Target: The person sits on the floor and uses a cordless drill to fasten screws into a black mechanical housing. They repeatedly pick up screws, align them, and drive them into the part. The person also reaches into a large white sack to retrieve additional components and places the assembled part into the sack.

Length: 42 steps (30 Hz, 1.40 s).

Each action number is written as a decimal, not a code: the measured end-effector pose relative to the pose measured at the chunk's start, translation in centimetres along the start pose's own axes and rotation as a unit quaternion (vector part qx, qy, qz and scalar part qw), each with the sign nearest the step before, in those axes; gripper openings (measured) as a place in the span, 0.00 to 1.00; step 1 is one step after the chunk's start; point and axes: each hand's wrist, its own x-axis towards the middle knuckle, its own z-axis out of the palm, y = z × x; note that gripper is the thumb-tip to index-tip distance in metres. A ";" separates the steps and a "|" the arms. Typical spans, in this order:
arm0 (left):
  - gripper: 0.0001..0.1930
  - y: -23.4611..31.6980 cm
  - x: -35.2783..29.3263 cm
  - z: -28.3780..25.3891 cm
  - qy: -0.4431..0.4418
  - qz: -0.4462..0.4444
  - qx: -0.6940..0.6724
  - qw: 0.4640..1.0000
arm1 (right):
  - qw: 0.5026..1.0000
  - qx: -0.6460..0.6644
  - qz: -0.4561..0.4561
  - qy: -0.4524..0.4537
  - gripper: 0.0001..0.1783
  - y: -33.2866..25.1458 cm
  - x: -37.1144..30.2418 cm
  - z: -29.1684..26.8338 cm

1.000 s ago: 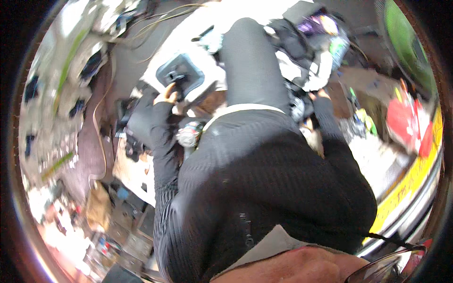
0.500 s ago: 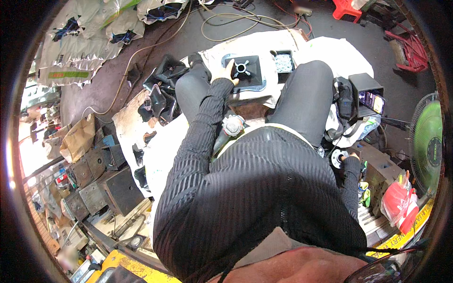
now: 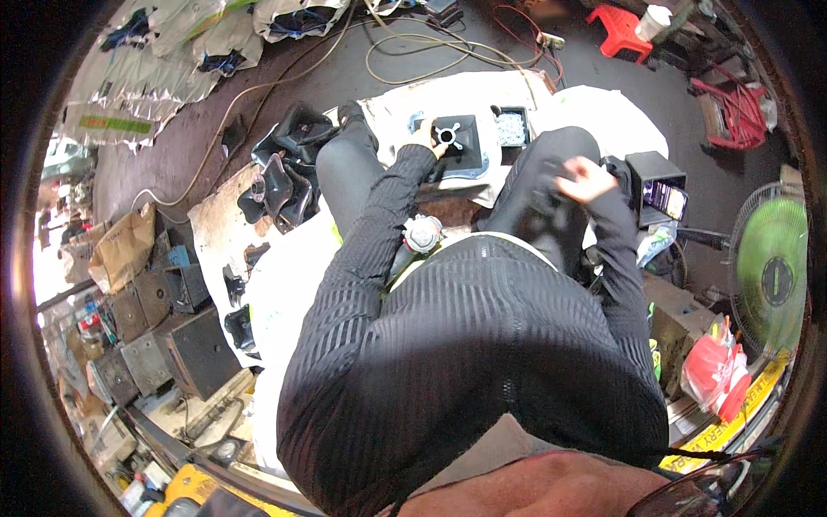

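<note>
My left hand (image 3: 424,140) grips the left edge of a black square part (image 3: 469,148) between my knees. On top of that part sits a silvery ring with short spokes (image 3: 447,136). Beneath it, a pale blue-grey plate (image 3: 484,168) shows at the edge. My right hand (image 3: 586,179) is raised over my right knee, its fingers bent but smeared by motion. Whether it holds anything small cannot be made out. Just right of the black part stands a dark box of small shiny pieces (image 3: 512,127). A grey, round-headed tool (image 3: 422,233) lies against my lap.
Several glossy black moulded parts (image 3: 289,185) lie left of my leg. A phone in a dark box (image 3: 665,198) stands at the right, near a green fan (image 3: 775,276). Cables (image 3: 413,56) loop across the floor beyond, towards a red stool (image 3: 622,34).
My right hand has left the white round dish at my right side and swung up and forward over my right knee. My left hand stays on the black part.
</note>
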 end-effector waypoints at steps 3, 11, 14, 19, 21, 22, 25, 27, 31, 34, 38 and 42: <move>0.30 -1.1 0.1 -2.8 0.035 0.017 -0.126 0.991 | 0.989 -0.124 0.086 -0.015 0.27 -5.4 8.8 7.2; 0.22 0.6 -9.2 -11.7 0.087 0.065 -0.074 0.991 | 0.947 -0.186 0.205 -0.163 0.31 -8.7 17.7 14.1; 0.24 -0.5 -14.4 -13.9 0.002 -0.041 -0.222 0.974 | 0.960 -0.127 0.199 -0.152 0.34 -7.1 17.7 13.7; 0.30 1.1 -23.5 -15.3 -0.222 -0.060 -0.132 0.964 | 0.970 -0.155 0.149 -0.112 0.35 -7.5 16.9 13.8; 0.36 1.6 -24.5 -12.7 -0.197 0.034 0.000 0.980 | 0.970 -0.151 0.141 -0.131 0.35 -7.8 17.2 13.7; 0.39 1.4 -24.7 -10.7 -0.161 0.011 0.018 0.987 | 0.972 -0.144 0.131 -0.131 0.35 -7.4 17.4 13.9; 0.37 4.1 -23.0 -9.1 -0.149 -0.092 0.098 0.980 | 0.985 -0.055 0.133 -0.099 0.33 -5.8 17.5 14.3; 0.34 3.6 -22.3 -8.9 -0.120 -0.076 0.092 0.986 | 0.980 0.100 0.167 -0.050 0.31 -4.5 17.1 14.2; 0.29 2.0 -21.9 -9.8 -0.055 0.038 -0.060 0.996 | 0.571 0.773 0.237 -0.143 0.16 1.9 13.9 14.0; 0.27 4.8 -21.4 -13.1 0.088 0.089 -0.166 0.978 | 0.454 0.850 0.219 -0.153 0.19 -1.7 9.2 12.4; 0.38 6.8 -19.1 -17.4 -0.092 0.069 -0.390 0.913 | 0.378 0.893 0.161 -0.183 0.19 -4.8 6.6 11.4; 0.41 10.2 -17.4 -18.0 -0.068 0.224 0.042 0.971 | 0.369 0.904 0.136 -0.169 0.18 -7.8 6.4 10.4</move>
